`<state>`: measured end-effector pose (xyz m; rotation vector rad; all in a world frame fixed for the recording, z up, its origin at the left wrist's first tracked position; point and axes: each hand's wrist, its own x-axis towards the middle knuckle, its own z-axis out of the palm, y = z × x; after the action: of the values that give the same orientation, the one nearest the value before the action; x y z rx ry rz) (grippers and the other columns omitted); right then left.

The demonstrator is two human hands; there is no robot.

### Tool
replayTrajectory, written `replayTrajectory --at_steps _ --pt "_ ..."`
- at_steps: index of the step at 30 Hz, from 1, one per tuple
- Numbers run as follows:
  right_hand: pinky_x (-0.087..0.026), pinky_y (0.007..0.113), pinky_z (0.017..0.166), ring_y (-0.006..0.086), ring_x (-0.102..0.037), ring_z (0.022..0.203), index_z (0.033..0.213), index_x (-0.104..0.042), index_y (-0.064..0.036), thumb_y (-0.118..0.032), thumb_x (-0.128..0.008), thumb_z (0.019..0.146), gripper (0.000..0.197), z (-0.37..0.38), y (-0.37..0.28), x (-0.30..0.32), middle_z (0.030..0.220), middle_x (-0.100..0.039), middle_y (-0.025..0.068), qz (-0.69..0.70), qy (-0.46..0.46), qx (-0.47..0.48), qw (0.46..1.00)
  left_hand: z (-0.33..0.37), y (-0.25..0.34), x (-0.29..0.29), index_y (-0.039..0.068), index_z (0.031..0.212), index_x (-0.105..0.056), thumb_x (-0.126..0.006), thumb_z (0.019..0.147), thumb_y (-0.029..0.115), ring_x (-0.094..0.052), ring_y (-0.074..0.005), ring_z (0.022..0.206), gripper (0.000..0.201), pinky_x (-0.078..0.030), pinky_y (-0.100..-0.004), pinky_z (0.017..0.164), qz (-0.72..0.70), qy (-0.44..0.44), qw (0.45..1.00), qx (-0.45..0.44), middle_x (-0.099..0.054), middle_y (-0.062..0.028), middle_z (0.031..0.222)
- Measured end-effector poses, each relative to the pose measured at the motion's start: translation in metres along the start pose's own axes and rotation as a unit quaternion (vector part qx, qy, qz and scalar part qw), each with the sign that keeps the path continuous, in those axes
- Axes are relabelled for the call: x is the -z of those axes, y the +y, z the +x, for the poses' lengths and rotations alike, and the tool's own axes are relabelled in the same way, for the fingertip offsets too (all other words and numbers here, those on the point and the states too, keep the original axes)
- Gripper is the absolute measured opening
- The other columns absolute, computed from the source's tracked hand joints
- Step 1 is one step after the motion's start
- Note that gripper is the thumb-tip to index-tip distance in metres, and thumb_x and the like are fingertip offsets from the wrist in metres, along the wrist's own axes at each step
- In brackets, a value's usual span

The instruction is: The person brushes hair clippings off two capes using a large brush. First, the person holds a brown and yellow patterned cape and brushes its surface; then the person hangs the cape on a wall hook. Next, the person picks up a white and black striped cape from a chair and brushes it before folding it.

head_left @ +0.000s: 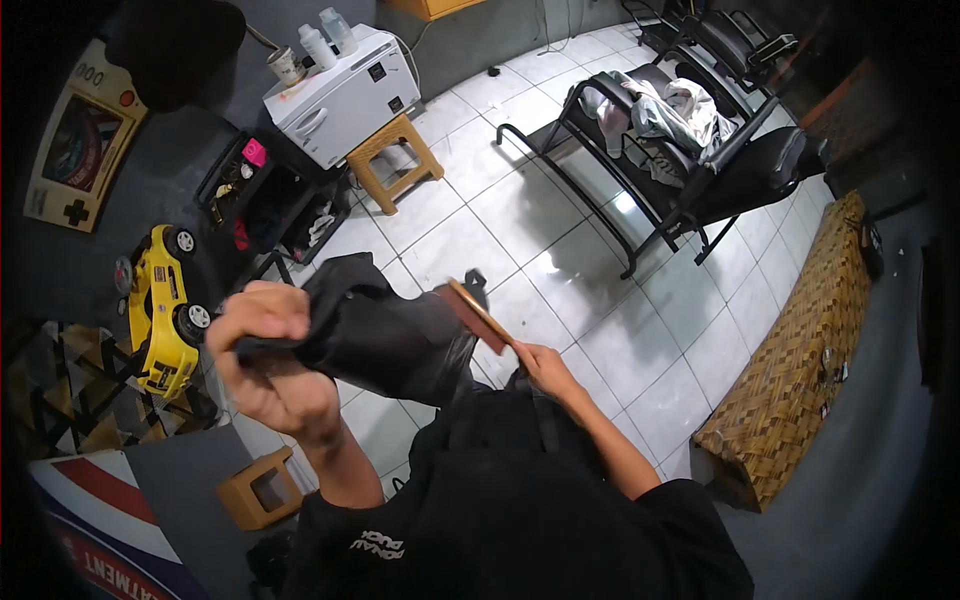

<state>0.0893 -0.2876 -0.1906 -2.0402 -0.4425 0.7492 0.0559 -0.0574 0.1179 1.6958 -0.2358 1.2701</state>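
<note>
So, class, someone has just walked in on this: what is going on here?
A person stands over a white tiled floor, holding up a black bag-like cloth. The left hand bunches one end of it in a tight grip. The right hand holds a flat brown comb-like piece against the cloth's other edge. A yellow toy car and a black chair stand nearby.

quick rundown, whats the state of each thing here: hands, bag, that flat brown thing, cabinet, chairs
left hand: raised, fist clenched on the black bag
black bag: bunched, held up off the floor
right hand: pinching the flat brown piece by its lower end
flat brown piece: tilted, upper end against the bag
white cabinet: door shut, bottles on top
black chairs: unoccupied, clothes heaped on the seat
</note>
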Motion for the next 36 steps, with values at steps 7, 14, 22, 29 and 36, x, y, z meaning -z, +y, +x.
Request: replayTrajectory --at_steps 7,14,22,29,36 --pt "-0.045 0.048 0.074 0.0439 -0.059 0.088 0.084 -0.065 0.0034 -0.047 -0.037 0.094 0.058 -0.018 0.102 -0.016 0.091 -0.062 0.0279 -0.235 -0.136 -0.2 0.941 0.011 0.002 0.007 0.001 0.092 -0.05 -0.044 0.088 -0.005 -0.047 -0.0163 0.071 0.01 -0.041 -0.0262 0.07 0.085 0.054 0.995 -0.015 -0.048 -0.0067 0.075" --pt "-0.034 0.025 0.05 0.0088 -0.037 0.053 0.072 -0.044 -0.0048 -0.034 -0.033 0.1 0.042 -0.037 -0.155 0.049 0.059 -0.038 -0.0009 0.252 0.036 0.124 0.959 -0.02 0.003 -0.021 -0.003 0.088 -0.062 -0.063 0.08 -0.002 -0.06 -0.0234 0.064 0.008 -0.046 -0.0263 0.06 0.293 -0.209 0.918 0.166 -0.063 -0.0141 0.076" --pt "-0.045 0.048 0.066 0.0432 -0.056 0.076 0.087 -0.055 -0.0009 -0.026 -0.037 0.098 0.033 0.002 -0.039 0.01 0.076 -0.058 0.0246 -0.042 0.06 0.09 0.993 -0.026 0.014 -0.016 -0.004 0.088 -0.064 -0.064 0.084 0.002 -0.053 -0.0085 0.065 0.007 -0.042 -0.0192 0.059 0.215 -0.036 0.964 0.152 -0.062 -0.0065 0.075" --pt "-0.05 0.048 0.076 0.0374 -0.063 0.088 0.089 -0.067 -0.0017 -0.049 -0.039 0.093 0.055 -0.021 0.067 0.017 0.092 -0.065 0.0212 -0.298 -0.082 -0.221 0.925 -0.037 0.016 -0.003 -0.005 0.089 -0.064 -0.064 0.085 0.004 -0.052 -0.007 0.066 0.009 -0.039 -0.0175 0.06 0.166 -0.032 0.959 0.227 -0.061 -0.0041 0.074" --pt "-0.042 0.037 0.053 0.0204 -0.051 0.054 0.077 -0.057 0.0 -0.038 -0.047 0.094 0.043 -0.011 -0.061 0.05 0.066 -0.058 0.01 0.083 -0.008 -0.003 0.997 -0.042 0.018 -0.011 -0.004 0.086 -0.064 -0.065 0.083 0.002 -0.049 -0.0073 0.063 0.007 -0.036 -0.018 0.056 0.178 -0.064 0.957 0.22 -0.06 -0.0054 0.071"
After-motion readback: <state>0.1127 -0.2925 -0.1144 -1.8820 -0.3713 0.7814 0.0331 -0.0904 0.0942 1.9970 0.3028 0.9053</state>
